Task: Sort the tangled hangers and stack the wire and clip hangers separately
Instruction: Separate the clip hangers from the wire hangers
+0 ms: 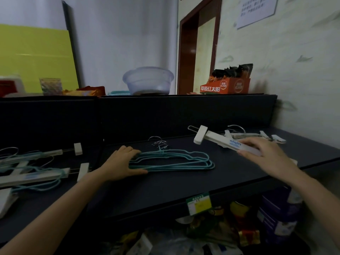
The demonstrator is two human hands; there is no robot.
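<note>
On the dark shelf (165,190), near its middle, a stack of teal wire hangers (176,161) with silver metal hooks lies flat, the hooks pointing toward the rear edge. The left hand (121,162) holds the stack's left end, with the fingers curled over the upper wires and the thumb stretched along the lowest one.

The right hand (266,153) grasps a white plastic clip hanger (211,138) (blue lettering on its bar) by the right part of the bar, fingers curled over it. The hanger is held tilted toward the rear right corner, its left clip raised off the surface. Just behind it, by that corner, more white clip hangers (257,135) lie together with a metal hook arching over them.

On the neighbouring dark shelf to the left, a tangled pile (36,168) of teal wire and white clip hangers lies mixed. A green and yellow price label (199,203) hangs on the front edge. On top of the back panel stand a clear plastic bowl (148,80) and an orange cardboard carton (224,87) of dark packets.
</note>
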